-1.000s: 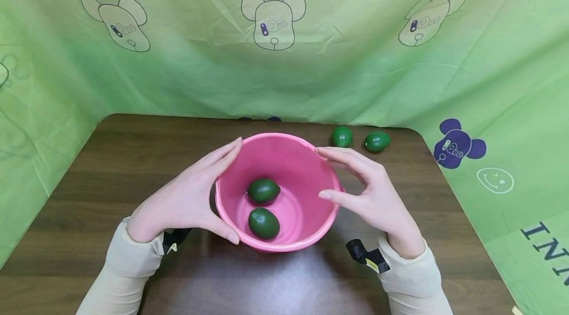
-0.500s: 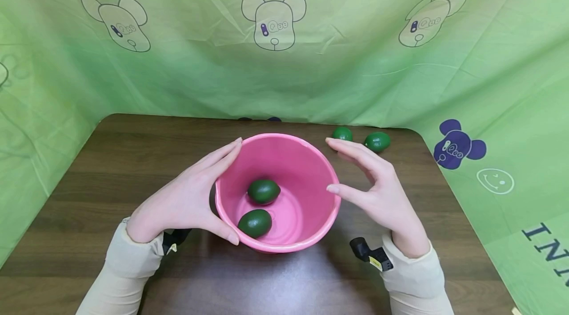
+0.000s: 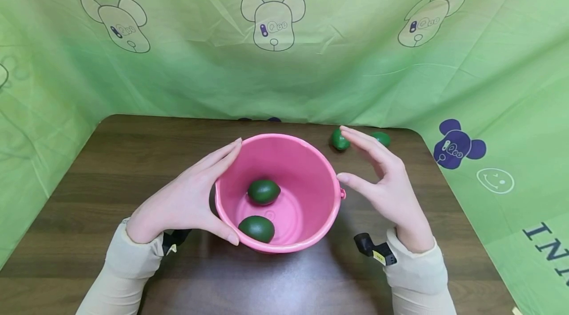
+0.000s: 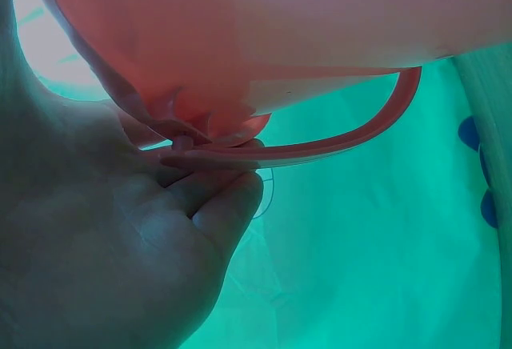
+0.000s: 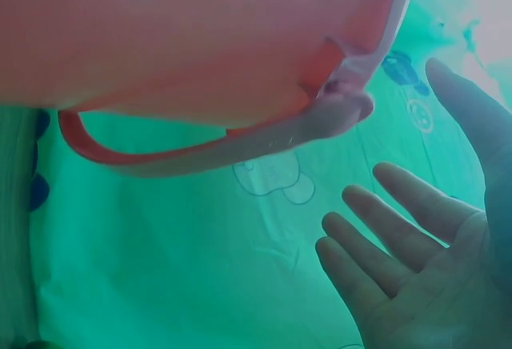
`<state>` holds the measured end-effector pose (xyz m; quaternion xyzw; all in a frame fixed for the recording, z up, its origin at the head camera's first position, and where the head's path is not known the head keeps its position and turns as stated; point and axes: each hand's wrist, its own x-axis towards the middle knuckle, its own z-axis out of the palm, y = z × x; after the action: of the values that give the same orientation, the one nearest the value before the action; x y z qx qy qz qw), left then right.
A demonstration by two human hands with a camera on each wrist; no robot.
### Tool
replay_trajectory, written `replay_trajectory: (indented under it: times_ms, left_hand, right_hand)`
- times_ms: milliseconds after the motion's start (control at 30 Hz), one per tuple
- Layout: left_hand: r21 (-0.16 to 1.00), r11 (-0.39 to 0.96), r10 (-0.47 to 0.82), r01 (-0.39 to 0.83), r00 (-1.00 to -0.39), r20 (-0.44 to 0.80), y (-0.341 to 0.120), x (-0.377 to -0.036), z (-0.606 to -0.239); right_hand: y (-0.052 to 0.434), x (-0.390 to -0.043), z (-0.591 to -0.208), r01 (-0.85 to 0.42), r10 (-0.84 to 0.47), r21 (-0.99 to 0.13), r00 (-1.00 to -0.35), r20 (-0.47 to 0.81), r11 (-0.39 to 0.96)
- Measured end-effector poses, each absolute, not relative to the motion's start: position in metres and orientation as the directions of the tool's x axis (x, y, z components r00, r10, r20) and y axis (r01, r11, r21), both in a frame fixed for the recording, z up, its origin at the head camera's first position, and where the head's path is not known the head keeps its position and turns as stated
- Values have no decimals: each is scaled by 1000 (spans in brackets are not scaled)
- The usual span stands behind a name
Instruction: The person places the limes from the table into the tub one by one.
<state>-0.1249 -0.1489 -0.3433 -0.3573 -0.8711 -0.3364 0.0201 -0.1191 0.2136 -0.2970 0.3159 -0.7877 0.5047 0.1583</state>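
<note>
A pink bucket (image 3: pixel 306 177) stands on the table in the head view, its mouth facing up. Inside it lie two dark green limes, one lime (image 3: pixel 264 191) in the middle and another lime (image 3: pixel 257 228) by the near wall. My left hand (image 3: pixel 186 201) holds the bucket's left side, thumb along the near rim, fingers along the far one. The left wrist view has those fingers under the rim beside the handle (image 4: pixel 320 150). My right hand (image 3: pixel 384 181) is spread just right of the bucket, holding nothing; the right wrist view shows its fingers (image 5: pixel 400 229) apart from the bucket.
At the back right of the wooden table (image 3: pixel 146 157) lie a lime (image 3: pixel 339 140) and a second lime (image 3: pixel 382 138), partly hidden by my right fingers. A green curtain (image 3: pixel 275 83) hangs behind the table's far edge.
My right hand has moved away from the bucket's right rim, to the right. The nearer lime in the bucket has rolled and shifted slightly left. My left hand stays in place.
</note>
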Motion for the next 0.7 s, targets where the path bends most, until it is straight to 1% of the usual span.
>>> replay_trajectory:
  times_ms: [367, 700]
  left_hand:
    - [567, 520, 609, 639, -743, 278, -149, -125, -344]
    - [573, 516, 605, 637, -744, 282, -149, -124, -344]
  right_hand:
    - [222, -130, -298, -613, -296, -704, -790, 537, 358]
    - [244, -157, -324, -561, -253, -719, -828, 501, 410]
